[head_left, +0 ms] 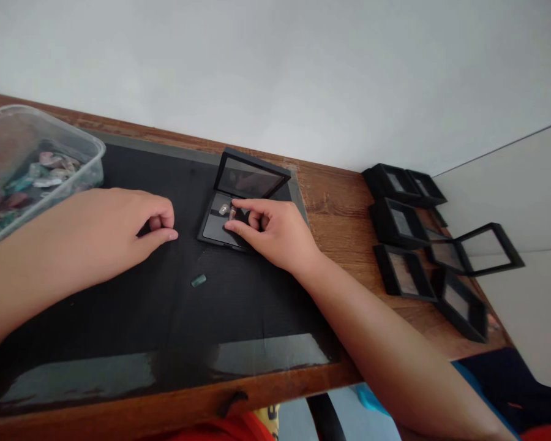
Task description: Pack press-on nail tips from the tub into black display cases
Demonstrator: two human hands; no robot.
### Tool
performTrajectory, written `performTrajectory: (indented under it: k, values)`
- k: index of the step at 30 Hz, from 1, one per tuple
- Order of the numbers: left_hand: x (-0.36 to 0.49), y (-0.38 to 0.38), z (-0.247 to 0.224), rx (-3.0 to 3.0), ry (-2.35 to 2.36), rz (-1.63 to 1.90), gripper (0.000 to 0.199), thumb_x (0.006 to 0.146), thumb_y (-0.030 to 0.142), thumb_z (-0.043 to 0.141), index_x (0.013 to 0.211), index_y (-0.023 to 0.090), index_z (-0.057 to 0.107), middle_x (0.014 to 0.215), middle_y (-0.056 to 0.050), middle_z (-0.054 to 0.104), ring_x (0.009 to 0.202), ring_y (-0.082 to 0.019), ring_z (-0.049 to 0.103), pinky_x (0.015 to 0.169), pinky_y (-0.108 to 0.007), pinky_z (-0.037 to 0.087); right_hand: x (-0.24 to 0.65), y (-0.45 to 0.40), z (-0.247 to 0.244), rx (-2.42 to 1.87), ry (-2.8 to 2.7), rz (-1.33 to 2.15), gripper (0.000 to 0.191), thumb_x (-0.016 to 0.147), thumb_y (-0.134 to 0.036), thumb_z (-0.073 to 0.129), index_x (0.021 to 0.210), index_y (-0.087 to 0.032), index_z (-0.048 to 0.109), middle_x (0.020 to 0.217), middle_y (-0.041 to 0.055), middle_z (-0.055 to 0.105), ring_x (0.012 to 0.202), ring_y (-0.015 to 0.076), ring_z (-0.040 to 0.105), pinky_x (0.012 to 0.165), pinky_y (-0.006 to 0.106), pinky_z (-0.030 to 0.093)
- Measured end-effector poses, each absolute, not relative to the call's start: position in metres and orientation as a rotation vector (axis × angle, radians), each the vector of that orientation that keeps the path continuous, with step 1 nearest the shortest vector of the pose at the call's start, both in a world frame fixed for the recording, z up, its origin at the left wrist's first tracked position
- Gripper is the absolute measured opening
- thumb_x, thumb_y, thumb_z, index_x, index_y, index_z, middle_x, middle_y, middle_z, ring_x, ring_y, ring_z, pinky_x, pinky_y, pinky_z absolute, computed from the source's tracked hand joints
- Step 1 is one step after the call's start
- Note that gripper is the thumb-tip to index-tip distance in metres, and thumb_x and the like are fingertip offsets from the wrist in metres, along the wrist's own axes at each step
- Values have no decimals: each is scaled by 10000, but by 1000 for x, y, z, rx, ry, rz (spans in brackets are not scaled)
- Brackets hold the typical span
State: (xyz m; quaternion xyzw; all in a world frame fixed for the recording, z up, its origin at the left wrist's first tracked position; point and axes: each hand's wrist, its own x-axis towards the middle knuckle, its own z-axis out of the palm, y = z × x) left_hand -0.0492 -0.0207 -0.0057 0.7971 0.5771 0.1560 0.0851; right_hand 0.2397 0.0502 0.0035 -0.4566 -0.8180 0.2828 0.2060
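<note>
A small black display case (211,229) with a clear-windowed lid (250,177) stands open on the black mat. My right hand (275,229) reaches into its base, thumb and index fingertip closed around a small reddish-brown polished stone (232,213). Beside that stone, a clear pale stone (223,209) lies in the case. To the left, my left hand (151,220) hovers or rests over the mat with fingers curled in and thumb near the index finger; nothing shows between them. A small dark green stone (199,280) lies on the mat in front of the case.
At the left, a clear plastic tub (98,153) holds many mixed coloured stones. Several black display cases (401,272) stand on the wooden tabletop (333,226) at the right, one with its lid raised (487,248). A pale wall rises behind the table.
</note>
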Motion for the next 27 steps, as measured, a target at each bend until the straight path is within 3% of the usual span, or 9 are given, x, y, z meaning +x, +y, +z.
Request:
performTrajectory:
  k: [5,9,14,19,22,27]
  values:
    - [-45,-21,-1,2425,1683,520,246,951,509,591,804,359,719,763,1,796,602,-233,726,507,-394,483,240,48,2,-1236,-2204,785,412,880,-392,962,1215,-167,883,642,-75,618,561,85,486,638,264,415]
    - [-42,-26,2,2412,1753,465,276,994,454,499,807,353,675,804,-23,795,672,-250,727,571,-418,467,241,46,3,-1161,-2162,767,379,894,-454,940,1144,-175,886,645,-65,635,547,85,484,618,262,414]
    - [-29,-27,14,2136,1950,348,374,1002,559,369,908,346,662,833,-29,790,676,-286,697,623,-424,419,241,40,4,-910,-2148,690,277,965,-417,884,1072,-162,881,657,-45,670,571,90,548,630,248,459]
    - [-8,-31,21,1904,1825,619,362,1001,569,413,990,332,687,874,24,817,716,-226,744,643,-342,471,238,30,3,-560,-2228,601,266,992,-364,879,1148,-148,859,752,-17,751,598,83,601,627,217,505]
    - [-1,-35,17,1919,1656,775,306,1019,509,494,988,321,732,810,43,804,610,-170,692,562,-292,461,236,28,2,-493,-2222,585,261,1000,-341,874,1163,-139,848,788,-2,780,639,89,650,642,213,527]
    - [4,-40,12,2009,1413,1034,203,1039,400,604,958,319,772,771,82,810,536,-111,689,480,-213,464,234,31,2,-470,-2211,626,188,1053,-324,815,1000,-155,881,741,12,780,619,88,653,595,212,498]
